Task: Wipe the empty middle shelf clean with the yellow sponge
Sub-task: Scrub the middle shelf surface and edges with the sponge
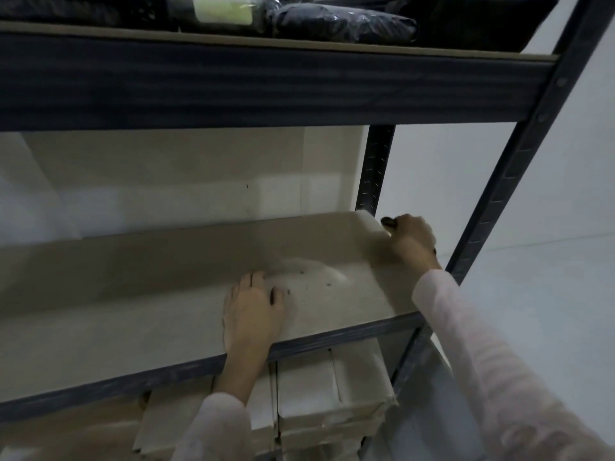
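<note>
The pale middle shelf [133,294] is bare apart from a few dark specks [327,283] and a dusty smear near its right half. My left hand [253,311] lies flat on the shelf near the front edge, fingers together, holding nothing. My right hand [412,241] is at the shelf's far right edge, near the rear post, closed around a small thing whose dark end [388,222] pokes out past the fingers. It looks like the sponge's scouring side; no yellow shows.
The upper shelf beam [266,84] hangs low overhead, with black wrapped bundles [342,23] on it. Dark metal posts stand at the right front [519,168] and right rear [376,168]. Pale cardboard boxes [332,394] fill the shelf below. A white wall is on the right.
</note>
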